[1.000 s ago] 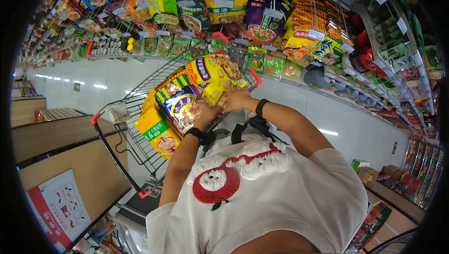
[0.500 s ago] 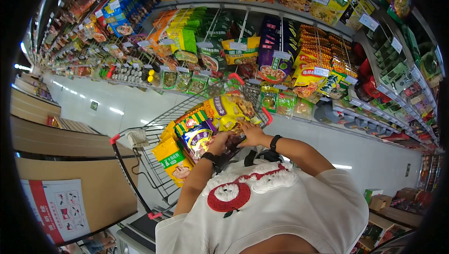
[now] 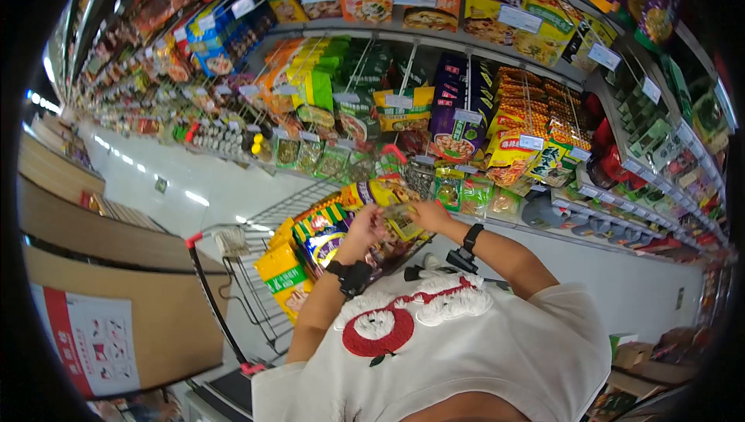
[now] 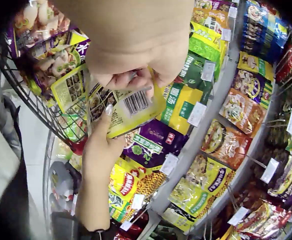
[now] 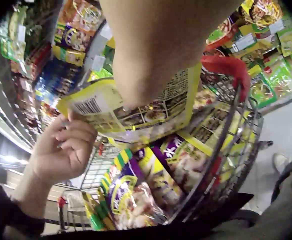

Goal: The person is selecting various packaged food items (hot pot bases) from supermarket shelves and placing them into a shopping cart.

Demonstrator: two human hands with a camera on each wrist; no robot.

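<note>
Both hands hold a yellow seasoning packet point(image 4: 136, 107) above a wire shopping cart point(image 3: 256, 216), its printed back with a barcode turned upward. My left hand point(image 3: 365, 232) pinches the barcode end; in the right wrist view this hand point(image 5: 68, 147) has its fingers curled at the packet's corner. My right hand point(image 3: 433, 217) grips the other end, and the left wrist view shows its thumb point(image 4: 106, 116) lying over the printed face. Below, the cart carries a purple packet point(image 5: 128, 200) and a yellow-and-green packet point(image 3: 283, 278).
Ahead, shelves hold rows of hanging food packets point(image 3: 458, 127) with price tags. The cart's red-cornered handle point(image 3: 213, 290) is at the left, and its red front corner point(image 5: 231, 70) shows in the right wrist view. A cardboard-coloured stand with a sign point(image 3: 93, 336) is at lower left.
The hands were down among the packets in the cart; now they have come up with the yellow packet stretched between them. The head view has tilted up towards the shelves.
</note>
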